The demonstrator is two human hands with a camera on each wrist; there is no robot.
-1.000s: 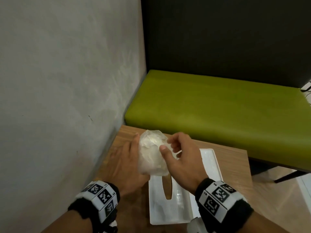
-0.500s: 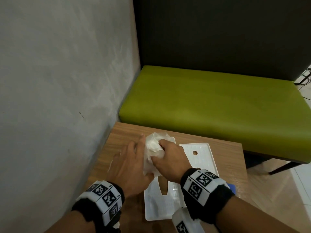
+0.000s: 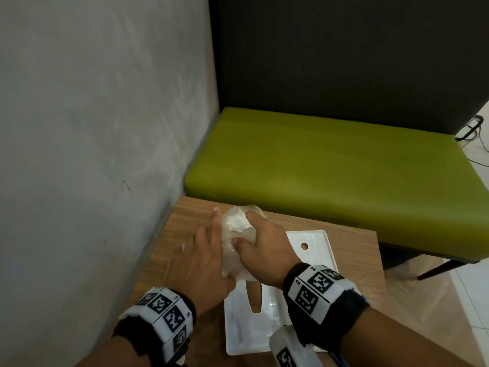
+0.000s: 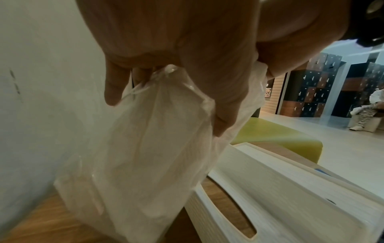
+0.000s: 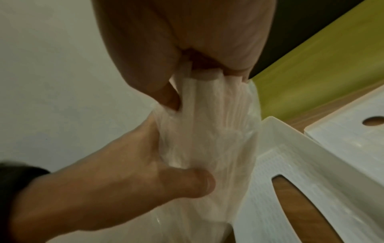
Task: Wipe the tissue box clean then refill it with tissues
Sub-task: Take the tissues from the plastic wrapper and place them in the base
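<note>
On the wooden table (image 3: 357,260) the white tissue box (image 3: 246,329) lies open side up, with its slot against the wood. Over its far end both hands hold a clear plastic tissue pack (image 3: 232,234). My left hand (image 3: 203,250) grips the pack's left side, its thumb (image 5: 187,182) pressing the wrap. My right hand (image 3: 264,245) reaches into the pack's top and pinches the white tissues (image 5: 207,106). The left wrist view shows the pack (image 4: 145,164) hanging beside the box (image 4: 280,189). A flat white panel (image 3: 315,250) with a round hole lies right of the box.
A grey wall (image 3: 92,154) borders the table on the left. A green bench seat (image 3: 330,168) with a dark backrest stands beyond the table's far edge. Something blue (image 4: 320,170) lies right of the box. A person (image 4: 369,111) sits far off by lockers.
Both hands have carried the pack down and away from me, toward the box's far end. My right fingers have gone from the pack's top edge into its opening.
</note>
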